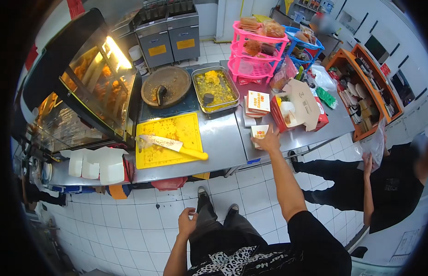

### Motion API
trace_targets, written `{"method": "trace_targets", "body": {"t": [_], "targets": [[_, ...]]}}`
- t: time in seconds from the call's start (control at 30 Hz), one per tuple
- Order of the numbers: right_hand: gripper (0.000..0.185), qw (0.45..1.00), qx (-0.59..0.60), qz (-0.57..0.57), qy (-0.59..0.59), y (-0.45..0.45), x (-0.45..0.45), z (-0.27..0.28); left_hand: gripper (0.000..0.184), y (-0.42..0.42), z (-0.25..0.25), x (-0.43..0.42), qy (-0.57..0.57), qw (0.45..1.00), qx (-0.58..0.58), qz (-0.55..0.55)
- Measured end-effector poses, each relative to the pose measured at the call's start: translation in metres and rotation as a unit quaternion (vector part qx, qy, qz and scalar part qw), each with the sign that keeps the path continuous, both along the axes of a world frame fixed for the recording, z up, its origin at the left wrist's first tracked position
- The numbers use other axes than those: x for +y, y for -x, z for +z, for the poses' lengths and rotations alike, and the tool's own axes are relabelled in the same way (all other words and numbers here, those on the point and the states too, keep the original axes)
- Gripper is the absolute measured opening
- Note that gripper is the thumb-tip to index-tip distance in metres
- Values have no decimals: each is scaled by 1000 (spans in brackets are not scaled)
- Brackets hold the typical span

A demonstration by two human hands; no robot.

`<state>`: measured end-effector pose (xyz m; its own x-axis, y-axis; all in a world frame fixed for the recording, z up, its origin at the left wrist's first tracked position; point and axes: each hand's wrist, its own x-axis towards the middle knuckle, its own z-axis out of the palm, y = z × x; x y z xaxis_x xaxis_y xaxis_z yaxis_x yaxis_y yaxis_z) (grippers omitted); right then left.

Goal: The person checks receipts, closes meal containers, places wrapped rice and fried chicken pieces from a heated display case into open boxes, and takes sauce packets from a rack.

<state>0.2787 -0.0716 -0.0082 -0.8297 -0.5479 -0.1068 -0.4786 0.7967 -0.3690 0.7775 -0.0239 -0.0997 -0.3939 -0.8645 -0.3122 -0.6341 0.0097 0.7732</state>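
Note:
My right hand (269,140) reaches over the steel counter's front edge with its fingers around a small white printed paper box (259,132). Just behind that sits a taller printed food box (257,102). To its right stands an open red-and-white meal box (287,112) with its lid raised and food and a white container inside. My left hand (187,221) hangs low in front of my body, loosely curled, with nothing visible in it. On the yellow cutting board (170,126) lies a broad knife (174,146) with a yellow handle.
A round stone mortar (166,87) and a metal tray of yellow-green food (216,92) stand behind the board. Left are open white boxes (96,166) and a lit display cabinet (92,87). Pink rack (253,69) stands behind. At right, another person (384,184) holds a clear plastic bag (374,147).

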Motion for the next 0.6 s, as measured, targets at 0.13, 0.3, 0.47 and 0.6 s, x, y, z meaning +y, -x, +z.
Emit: {"method": "trace_targets", "body": {"t": [0.13, 0.3, 0.47, 0.6], "targets": [[115, 996, -19, -52, -76, -22, -20, -11, 29, -5, 15, -45, -71, 997, 29, -9], [107, 987, -121, -78, 68, 1, 2, -17, 39, 19, 58, -113, -133, 981, 101, -102], [101, 982, 5, 15, 187, 51, -67, 74, 42, 51, 94, -160, -209, 951, 144, -179], [111, 992, 103, -35, 61, 84, -155, 80, 43, 74, 99, -181, -199, 949, 153, -192]]}}
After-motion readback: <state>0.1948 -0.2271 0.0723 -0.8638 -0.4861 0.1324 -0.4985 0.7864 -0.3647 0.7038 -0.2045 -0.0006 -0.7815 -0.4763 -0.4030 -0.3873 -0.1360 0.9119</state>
